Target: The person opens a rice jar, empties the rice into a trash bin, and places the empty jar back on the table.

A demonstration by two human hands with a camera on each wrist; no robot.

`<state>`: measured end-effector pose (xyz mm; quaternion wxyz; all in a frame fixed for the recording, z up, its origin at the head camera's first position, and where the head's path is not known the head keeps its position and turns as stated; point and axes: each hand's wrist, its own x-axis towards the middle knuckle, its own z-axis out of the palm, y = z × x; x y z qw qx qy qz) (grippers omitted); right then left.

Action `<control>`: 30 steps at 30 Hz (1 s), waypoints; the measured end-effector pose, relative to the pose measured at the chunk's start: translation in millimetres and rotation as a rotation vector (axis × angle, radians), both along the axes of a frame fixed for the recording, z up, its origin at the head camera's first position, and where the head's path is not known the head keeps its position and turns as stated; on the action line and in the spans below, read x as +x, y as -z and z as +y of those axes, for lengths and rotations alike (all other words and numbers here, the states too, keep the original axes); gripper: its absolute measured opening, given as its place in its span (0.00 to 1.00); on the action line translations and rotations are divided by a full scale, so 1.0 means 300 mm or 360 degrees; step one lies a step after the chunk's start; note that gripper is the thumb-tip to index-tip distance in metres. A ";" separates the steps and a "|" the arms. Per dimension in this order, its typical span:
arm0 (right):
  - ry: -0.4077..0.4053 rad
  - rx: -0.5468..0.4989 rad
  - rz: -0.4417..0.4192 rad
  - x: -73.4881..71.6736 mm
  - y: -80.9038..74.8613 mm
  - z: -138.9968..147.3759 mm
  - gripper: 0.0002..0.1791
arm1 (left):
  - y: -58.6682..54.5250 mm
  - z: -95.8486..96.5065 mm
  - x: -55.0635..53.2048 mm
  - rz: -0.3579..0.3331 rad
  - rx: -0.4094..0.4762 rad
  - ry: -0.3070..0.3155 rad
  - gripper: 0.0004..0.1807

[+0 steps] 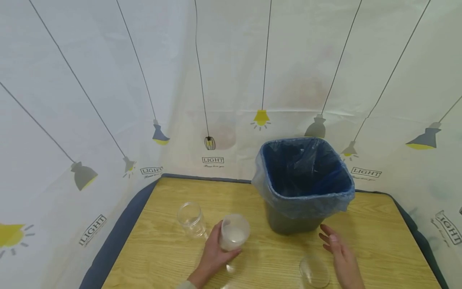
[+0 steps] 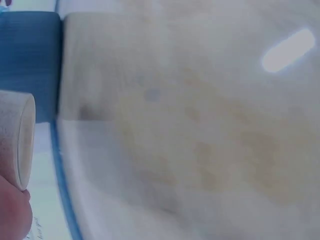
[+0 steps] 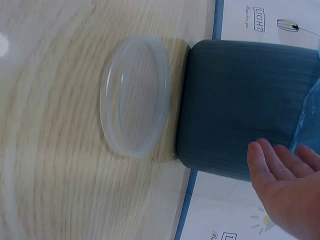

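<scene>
My left hand (image 1: 213,253) grips a whitish translucent plastic cup (image 1: 235,235), with fingers and thumb curled around its side. Whether anything is inside it, I cannot tell. In the left wrist view just the cup's rim (image 2: 26,142) and part of the hand show at the left edge. My right hand (image 1: 341,255) is held with relaxed fingers and nothing in it, close to the front right of the bin (image 1: 288,222). A round clear plastic lid (image 3: 136,95) lies on the table, left of that hand in the head view.
A clear cup (image 1: 191,220) stands left of my left hand. The dark bin has a blue plastic bag (image 1: 310,204) folded over its rim. Behind the wooden table (image 1: 169,192) hangs a white cloth (image 1: 231,60) printed with lamps.
</scene>
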<state>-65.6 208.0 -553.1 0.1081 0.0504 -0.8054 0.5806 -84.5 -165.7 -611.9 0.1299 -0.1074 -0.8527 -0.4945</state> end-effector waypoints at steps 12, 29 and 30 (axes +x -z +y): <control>-0.0136 0.0038 -0.0160 0.034 0.006 -0.112 0.23 | -0.142 0.112 0.011 0.0167 -0.0126 0.0238 0.52; -0.0165 0.0083 -0.0415 0.039 -0.117 -0.233 0.23 | -0.192 0.258 0.033 0.0413 -0.0742 0.0191 0.55; -0.0162 0.0130 -0.0400 0.039 -0.121 -0.236 0.24 | -0.191 0.264 0.032 0.0436 -0.0778 0.0182 0.55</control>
